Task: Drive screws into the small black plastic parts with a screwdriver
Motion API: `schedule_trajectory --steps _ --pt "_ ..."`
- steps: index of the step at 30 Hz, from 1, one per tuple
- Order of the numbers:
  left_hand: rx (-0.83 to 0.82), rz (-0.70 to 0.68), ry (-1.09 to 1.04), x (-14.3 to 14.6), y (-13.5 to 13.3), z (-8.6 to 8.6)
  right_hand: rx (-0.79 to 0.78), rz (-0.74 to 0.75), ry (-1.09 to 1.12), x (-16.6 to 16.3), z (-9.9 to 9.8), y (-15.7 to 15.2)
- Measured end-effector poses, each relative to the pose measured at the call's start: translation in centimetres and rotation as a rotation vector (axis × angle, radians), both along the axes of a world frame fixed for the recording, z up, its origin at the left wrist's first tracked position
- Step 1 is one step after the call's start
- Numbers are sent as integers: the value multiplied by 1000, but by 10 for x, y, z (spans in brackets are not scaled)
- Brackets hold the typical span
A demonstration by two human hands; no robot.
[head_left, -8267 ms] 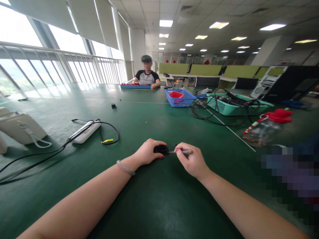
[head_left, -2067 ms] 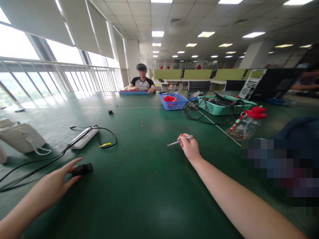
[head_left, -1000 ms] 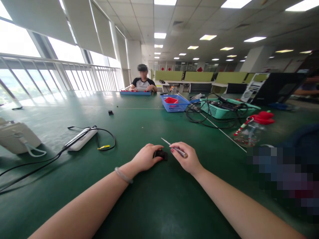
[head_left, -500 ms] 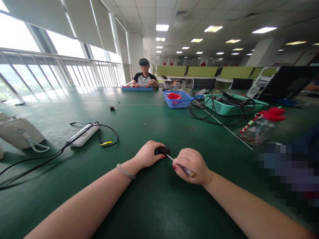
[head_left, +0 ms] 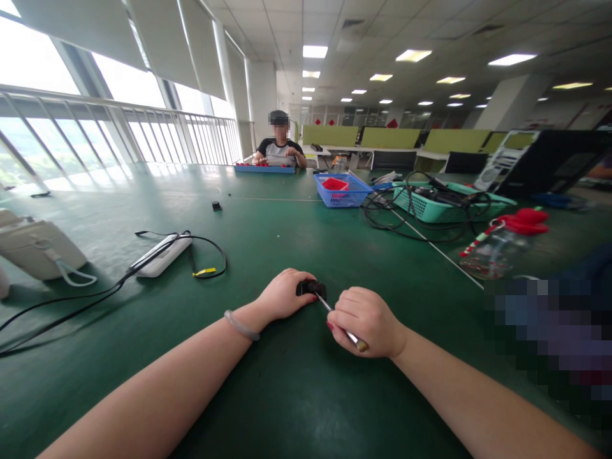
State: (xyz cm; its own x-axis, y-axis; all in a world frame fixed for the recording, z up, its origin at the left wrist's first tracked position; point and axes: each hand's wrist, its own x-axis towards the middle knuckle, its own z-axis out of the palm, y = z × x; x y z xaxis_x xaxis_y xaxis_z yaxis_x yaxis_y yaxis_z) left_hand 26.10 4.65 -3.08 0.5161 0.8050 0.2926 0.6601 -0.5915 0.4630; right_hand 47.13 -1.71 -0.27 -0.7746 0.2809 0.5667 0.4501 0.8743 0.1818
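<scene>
Head view across a green bench [head_left: 287, 401]. The left hand [head_left: 285, 294], a pale bangle [head_left: 240, 324] on its wrist, lies palm down with its fingers curled over a small black part [head_left: 312, 288] and pins it flat to the bench surface. This part sits in the near middle of the bench, directly ahead of the wearer and between the two hands. The right hand [head_left: 366, 320] is closed into a loose fist just beside it, thumb and fingers pinching the handle of a small screwdriver [head_left: 326, 305]. The thin metal shaft slopes up and to the left out of the fist, and its tip meets the right edge of the black part; the butt of the handle pokes out below the fingers. The exact point of contact is too small to resolve.

Left of the hands, well apart, lies a white power strip [head_left: 162, 254] with a black cable looped round its end and a yellow tag [head_left: 206, 271] on the loop. A beige case [head_left: 41, 247] stands at the left edge. Farther back are a blue basket [head_left: 347, 194] holding a red object, a teal basket [head_left: 444, 209] tangled with black cables, and a clear bottle with a red cap [head_left: 497, 248] lying on its side. A second person [head_left: 280, 150] sits at the far end behind a blue tray [head_left: 264, 169].
</scene>
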Motion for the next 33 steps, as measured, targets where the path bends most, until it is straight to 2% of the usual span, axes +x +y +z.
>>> schedule_trajectory --steps 6,12,33 --pt "11 -2 -5 0 1 -2 18 -7 -53 -1 -1 0" --pt "4 8 -9 -1 2 -1 2 -74 -109 -5 0 -1" --pt "13 24 -5 -1 2 -3 7 -47 -41 1 3 -1"
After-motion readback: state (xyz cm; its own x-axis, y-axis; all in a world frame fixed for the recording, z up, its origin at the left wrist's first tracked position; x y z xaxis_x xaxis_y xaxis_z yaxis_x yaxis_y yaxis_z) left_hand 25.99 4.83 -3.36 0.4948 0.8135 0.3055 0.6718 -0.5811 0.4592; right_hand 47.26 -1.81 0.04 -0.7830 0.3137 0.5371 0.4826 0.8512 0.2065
